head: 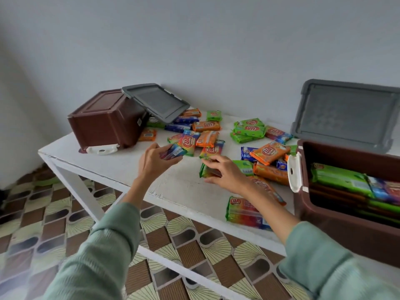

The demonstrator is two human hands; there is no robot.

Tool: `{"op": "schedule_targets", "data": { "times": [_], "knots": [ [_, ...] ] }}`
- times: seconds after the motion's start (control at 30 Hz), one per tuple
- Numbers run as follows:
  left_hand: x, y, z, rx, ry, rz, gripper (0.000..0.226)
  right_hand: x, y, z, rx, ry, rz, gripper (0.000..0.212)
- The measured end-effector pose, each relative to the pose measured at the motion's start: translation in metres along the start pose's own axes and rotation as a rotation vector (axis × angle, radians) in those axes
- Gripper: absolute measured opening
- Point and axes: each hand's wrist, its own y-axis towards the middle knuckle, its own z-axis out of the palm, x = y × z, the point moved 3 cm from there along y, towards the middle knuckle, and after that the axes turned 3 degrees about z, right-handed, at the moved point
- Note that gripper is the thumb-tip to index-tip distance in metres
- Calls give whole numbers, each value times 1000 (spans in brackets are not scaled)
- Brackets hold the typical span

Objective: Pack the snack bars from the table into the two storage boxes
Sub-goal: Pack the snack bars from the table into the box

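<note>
Many snack bars (207,138) in green, orange, blue and rainbow wrappers lie scattered across the white table (121,167). My left hand (154,162) holds a rainbow-wrapped bar (174,151) just above the table. My right hand (225,172) grips a green-edged bar (205,172) lying on the table. One brown storage box (106,122) lies tipped on its side at the left, its grey lid (157,102) hanging open over some bars. A second brown box (346,213) stands upright at the right, with bars (344,180) stacked inside and its grey lid (348,113) raised.
A rainbow bar (242,210) lies near the table's front edge beside my right forearm. White latches (294,172) stick out from both boxes. A grey wall runs behind the table. Patterned brown-and-cream floor tiles (173,245) show below it.
</note>
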Motion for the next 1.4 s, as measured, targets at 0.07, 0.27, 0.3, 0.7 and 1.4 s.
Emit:
{"op": "schedule_targets", "data": {
  "times": [0.07, 0.27, 0.3, 0.7, 1.4],
  "knots": [
    [-24, 12, -14, -72, -65, 59, 63, 8, 2, -22, -119, 46, -24, 65],
    [-131, 50, -41, -12, -203, 327, 61, 28, -20, -120, -395, 102, -85, 62],
    [-152, 52, -40, 8, -214, 384, 61, 25, -29, -139, -423, 72, -75, 62],
    [-352, 6, 68, 416, -116, 823, 63, -119, -173, -240, -209, -199, 414, 63],
    [-373, -22, 144, 737, 94, 1014, 67, -195, -213, -207, -115, -369, 558, 70]
  ]
}}
